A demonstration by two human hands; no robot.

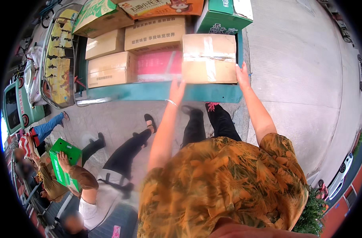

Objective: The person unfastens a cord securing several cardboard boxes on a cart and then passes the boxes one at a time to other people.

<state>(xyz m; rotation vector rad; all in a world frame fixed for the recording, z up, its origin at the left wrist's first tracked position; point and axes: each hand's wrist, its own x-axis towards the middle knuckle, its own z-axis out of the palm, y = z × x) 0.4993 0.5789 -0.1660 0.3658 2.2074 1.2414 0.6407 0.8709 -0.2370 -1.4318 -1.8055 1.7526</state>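
Note:
A taped cardboard box [195, 70] sits at the near right corner of a teal cargo bed [157, 91], with crossed clear tape on its top. My right hand [242, 78] presses against its right side, fingers extended. At the box's near left corner is my left hand [177, 90], slightly blurred, a bracelet on its wrist. The box is held between both hands; the fingertips of the left one are hard to make out. Just left of it lies a pink carton [158, 64] with a strip of clear tape.
More cardboard cartons [108, 70] and a green carton [216, 22] are stacked in the bed. To the left stands a vehicle seat with torn yellow covering [59, 59]. A person nearby carries a green box [66, 162]. Concrete pavement [288, 74] stretches to the right.

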